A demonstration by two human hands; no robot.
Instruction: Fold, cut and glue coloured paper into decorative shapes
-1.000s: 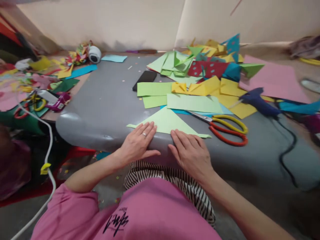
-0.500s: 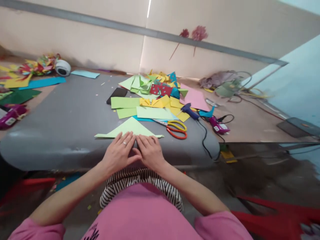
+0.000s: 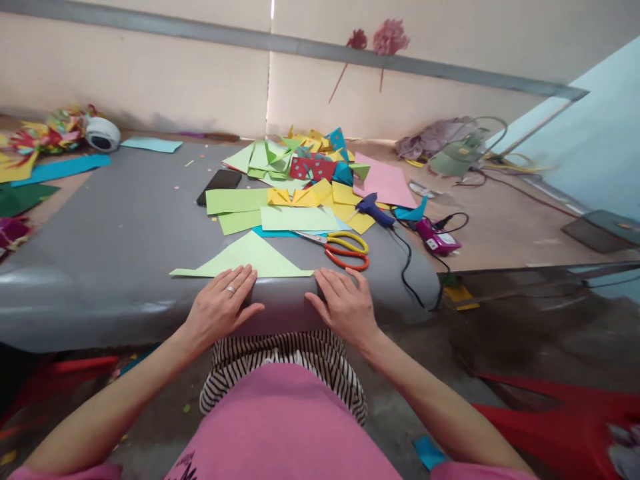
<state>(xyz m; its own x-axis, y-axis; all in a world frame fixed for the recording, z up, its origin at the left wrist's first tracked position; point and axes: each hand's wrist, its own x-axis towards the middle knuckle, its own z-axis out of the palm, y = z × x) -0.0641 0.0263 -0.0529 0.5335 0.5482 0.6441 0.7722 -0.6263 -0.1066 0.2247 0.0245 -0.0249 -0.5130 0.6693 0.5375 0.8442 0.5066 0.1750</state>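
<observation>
A pale green paper (image 3: pixel 250 255), folded into a wide triangle with thin strips at both ends, lies near the table's front edge. My left hand (image 3: pixel 219 303) rests flat with its fingertips on the paper's lower edge, left of the middle. At the paper's right tip, my right hand (image 3: pixel 345 303) lies flat, thumb spread, fingertips by the strip's end. Neither hand grips anything. Scissors (image 3: pixel 345 250) with yellow and orange handles lie just beyond my right hand.
Green strips (image 3: pixel 237 201), yellow paper and a folded-paper pile (image 3: pixel 313 167) lie behind the triangle. A black phone (image 3: pixel 219 187) is left of them. To the right are a blue glue gun (image 3: pixel 375 211) with a cord, pink paper (image 3: pixel 384 181) and a purple power block (image 3: pixel 437 237).
My right hand has slid right along the paper's lower edge, away from my left hand. The hands were together near the middle before. The view has shifted slightly.
</observation>
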